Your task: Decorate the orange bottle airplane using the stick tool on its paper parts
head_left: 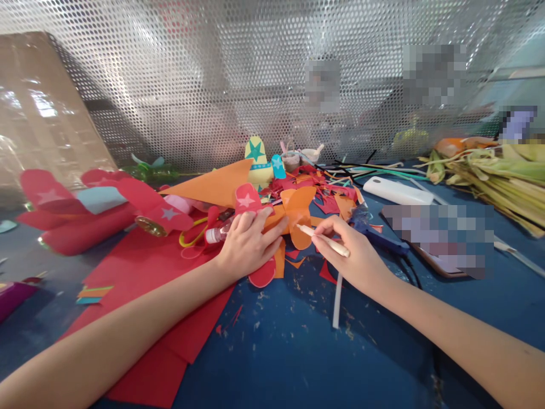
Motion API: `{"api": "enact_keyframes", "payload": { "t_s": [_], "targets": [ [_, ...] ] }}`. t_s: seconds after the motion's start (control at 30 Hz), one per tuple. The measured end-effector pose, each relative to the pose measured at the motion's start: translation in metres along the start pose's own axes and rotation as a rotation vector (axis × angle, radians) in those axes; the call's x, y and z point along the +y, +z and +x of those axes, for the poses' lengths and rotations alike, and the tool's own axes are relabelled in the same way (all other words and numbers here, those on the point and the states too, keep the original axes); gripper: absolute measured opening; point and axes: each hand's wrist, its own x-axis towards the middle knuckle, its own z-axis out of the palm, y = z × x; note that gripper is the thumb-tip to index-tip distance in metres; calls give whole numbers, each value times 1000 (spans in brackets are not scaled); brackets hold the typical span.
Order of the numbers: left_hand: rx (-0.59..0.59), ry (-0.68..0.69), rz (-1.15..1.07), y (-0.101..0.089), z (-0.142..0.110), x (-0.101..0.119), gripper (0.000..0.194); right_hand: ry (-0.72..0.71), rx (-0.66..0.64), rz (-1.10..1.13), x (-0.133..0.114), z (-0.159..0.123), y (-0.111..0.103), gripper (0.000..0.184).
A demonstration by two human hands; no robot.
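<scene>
An orange paper cutout (298,213) with rounded, petal-like lobes lies on the blue table (272,352). My left hand (251,241) rests beside it with fingers stretched out, the fingertips touching its left side. Under and around that hand are red paper pieces, one with a pale star (247,200). In my right hand (344,244), a slim cream pen (330,241) is pinched between thumb and fingers, its tip at the cutout. A small clear bottle (218,233) with a white cap lies partly behind my left hand.
Large red paper sheets (157,341) lie under my left forearm. Red and orange scraps (327,190) are heaped behind the cutout. A blue glue gun (383,238), a phone (443,244), a white device (398,190) and dried husks (498,176) are at right. Perforated metal (238,74) stands behind.
</scene>
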Motion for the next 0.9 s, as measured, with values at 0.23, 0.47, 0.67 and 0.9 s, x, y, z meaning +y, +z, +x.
{"api": "enact_keyframes", "payload": {
  "t_s": [0.23,0.47,0.67,0.9],
  "targets": [
    [1,4,0,1,-1,-1,34,-2,-4,-9,-1,-1,0,12],
    [-5,-3,-6,1,0,0,33,6,0,-1,-1,0,0,11],
    [11,0,-5,1,0,0,32,2,9,6,-1,-1,-1,10],
    [2,-3,5,0,0,0,32,2,-1,11,0,-1,-1,11]
  ]
}}
